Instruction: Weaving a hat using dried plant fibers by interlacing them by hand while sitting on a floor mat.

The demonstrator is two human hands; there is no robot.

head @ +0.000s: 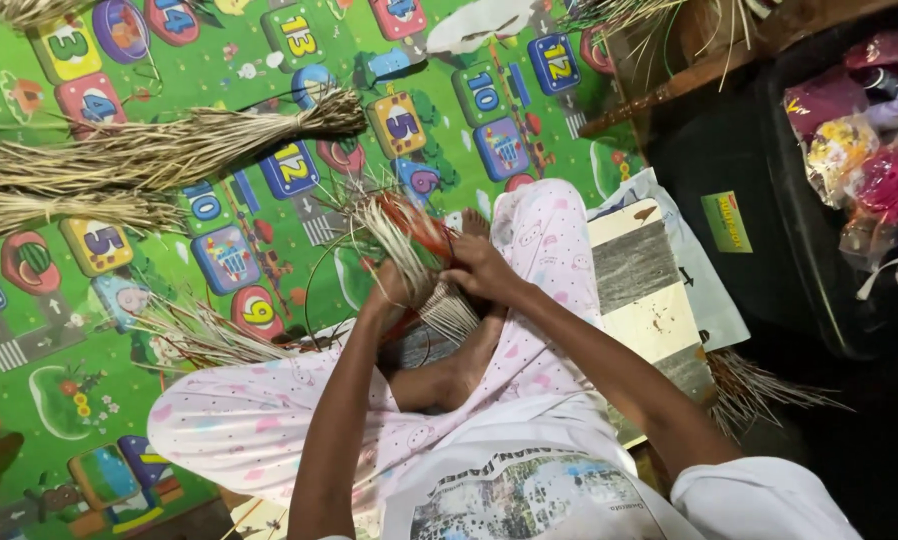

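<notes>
I sit cross-legged on a green play mat (249,150) in pale pink dotted trousers. Both hands meet over a small bundle of pale straw-like sticks (401,240) with an orange-red band or strand wound around it. My left hand (387,292) grips the lower part of the bundle. My right hand (477,268) pinches it from the right, close to the orange strand. A thin wire hoop (314,262) curves around the work just below the hands.
Long bundles of dry straw (159,150) lie on the mat at the left, loose strands (199,340) by my knee. A dark plastic bin (819,200) with coloured bags stands at the right, a wooden plank (699,70) above it, and a flat board (634,270) beside my leg.
</notes>
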